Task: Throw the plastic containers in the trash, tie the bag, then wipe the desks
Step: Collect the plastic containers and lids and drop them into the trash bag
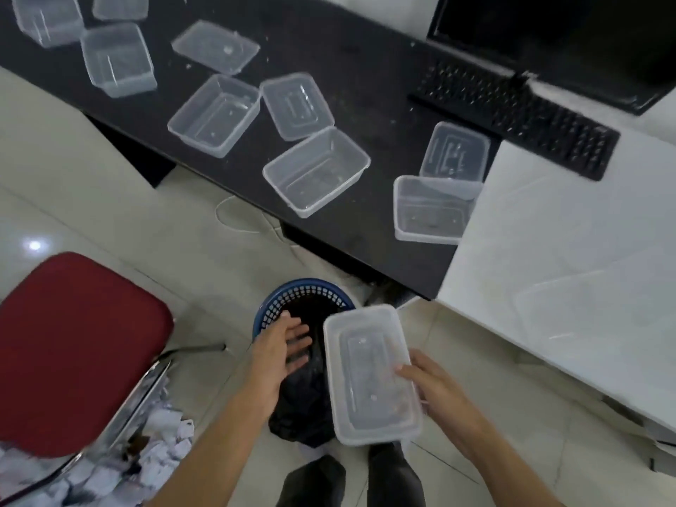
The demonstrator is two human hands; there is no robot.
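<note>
Plastic container (pixel 371 375) | over blue bin (pixel 307 287), near end gripped by right hand (pixel 435 389) | left hand (pixel 278 349) fingers spread above bin | black desk (pixel 365 49) beyond bin, strewn with clear tubs (pixel 316 172) | tiled floor (pixel 146 221) beneath bin

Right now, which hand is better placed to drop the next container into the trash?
Right. The right hand grips a clear container at the blue bin rim. The left hand is open over the black bag, holding nothing.
</note>
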